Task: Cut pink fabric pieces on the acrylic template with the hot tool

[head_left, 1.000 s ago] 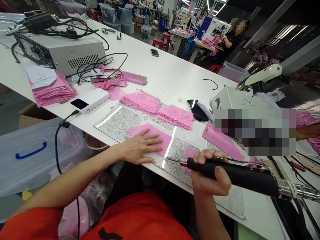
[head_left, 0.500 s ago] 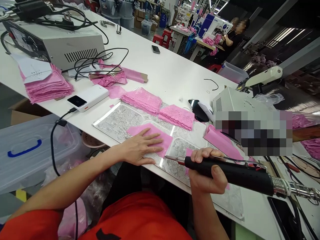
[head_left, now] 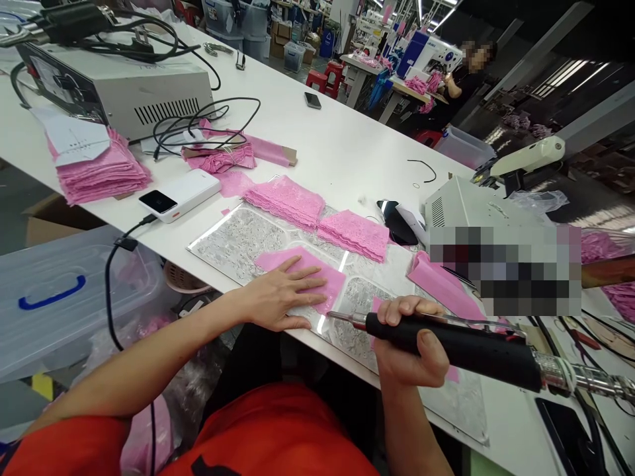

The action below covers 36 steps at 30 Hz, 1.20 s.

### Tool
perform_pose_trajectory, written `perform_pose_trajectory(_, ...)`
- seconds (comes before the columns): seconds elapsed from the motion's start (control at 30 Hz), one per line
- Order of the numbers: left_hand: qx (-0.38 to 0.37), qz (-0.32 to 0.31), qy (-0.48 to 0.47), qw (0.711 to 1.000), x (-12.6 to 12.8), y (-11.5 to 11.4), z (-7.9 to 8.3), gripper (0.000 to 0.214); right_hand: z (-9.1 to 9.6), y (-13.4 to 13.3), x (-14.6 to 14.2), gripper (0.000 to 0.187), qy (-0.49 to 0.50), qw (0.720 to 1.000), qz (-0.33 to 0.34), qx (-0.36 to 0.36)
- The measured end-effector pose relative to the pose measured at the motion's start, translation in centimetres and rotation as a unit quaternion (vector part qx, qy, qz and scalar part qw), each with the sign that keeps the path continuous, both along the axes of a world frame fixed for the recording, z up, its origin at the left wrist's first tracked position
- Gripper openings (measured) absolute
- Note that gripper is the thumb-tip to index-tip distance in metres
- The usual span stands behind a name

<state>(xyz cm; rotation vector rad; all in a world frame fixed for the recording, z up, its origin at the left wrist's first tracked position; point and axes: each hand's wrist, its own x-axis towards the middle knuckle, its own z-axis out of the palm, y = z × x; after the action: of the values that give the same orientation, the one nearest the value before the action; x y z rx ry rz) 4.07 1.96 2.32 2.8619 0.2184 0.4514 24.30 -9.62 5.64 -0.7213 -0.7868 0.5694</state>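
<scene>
My left hand (head_left: pixel 285 297) lies flat with its fingers spread on a pink fabric piece (head_left: pixel 331 281), pressing it onto a grey patterned board (head_left: pixel 228 241). My right hand (head_left: pixel 414 340) is wrapped round a thick black-handled tool (head_left: pixel 469 350) with a lever along its top. Its thin metal tip points left and meets, or nearly meets, the lower right corner of the fabric. Another bit of pink fabric (head_left: pixel 376 304) shows partly behind the right hand. Two stacks of pink lace pieces, a left stack (head_left: pixel 285 201) and a right stack (head_left: pixel 353 235), rest along the board's far edge.
On the white table (head_left: pixel 342 152) stand a grey control box (head_left: pixel 149 96) with black cables, a white power bank (head_left: pixel 186 195) and a pink fabric pile (head_left: pixel 102 168). Another grey box (head_left: pixel 464 205) is at right. A lidded plastic bin (head_left: pixel 84 297) sits below left. A person (head_left: pixel 469 82) works beyond.
The view has shifted slightly, so the table's things sit a little lower and further right. Both hands, the fabric and the tool keep almost the same places relative to one another.
</scene>
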Motion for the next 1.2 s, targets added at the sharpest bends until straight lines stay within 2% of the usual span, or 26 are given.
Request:
perform_pose_trajectory(0.27, -0.021, -0.004, -0.001, 1.000, 0.1, 0.0, 0.0, 0.053, 0.2, 0.2, -0.2, 0.011, -0.024, 0.999, -0.019, -0.021)
perform_pose_trajectory(0.4, -0.043, 0.008, 0.000, 0.999, -0.1, 0.1, 0.7, 0.059, 0.5, 0.2, -0.1, 0.012, -0.015, 0.999, -0.021, -0.027)
perform_pose_trajectory(0.57, -0.035, 0.062, -0.023, 0.997, -2.8, 1.7, 2.0, 0.043, 1.2, 0.5, 0.3, 0.016, -0.002, 0.999, -0.038, -0.018)
perform_pose_trajectory(0.77, -0.012, 0.105, 0.048, 0.993, -6.4, 4.6, 1.8, 0.039, 1.6, 1.9, -0.8, 0.019, 0.011, 1.000, -0.025, -0.007)
perform_pose_trajectory(0.97, -0.060, 0.117, 0.078, 0.988, -7.5, 5.8, 1.6, 0.042, 1.7, 3.2, -2.0, 0.020, -0.005, 1.000, -0.008, -0.007)
perform_pose_trajectory(1.2, -0.090, 0.109, 0.046, 0.989, -8.4, 6.5, 1.1, 0.047, 2.1, 4.7, -3.4, 0.021, -0.007, 1.000, 0.002, -0.003)
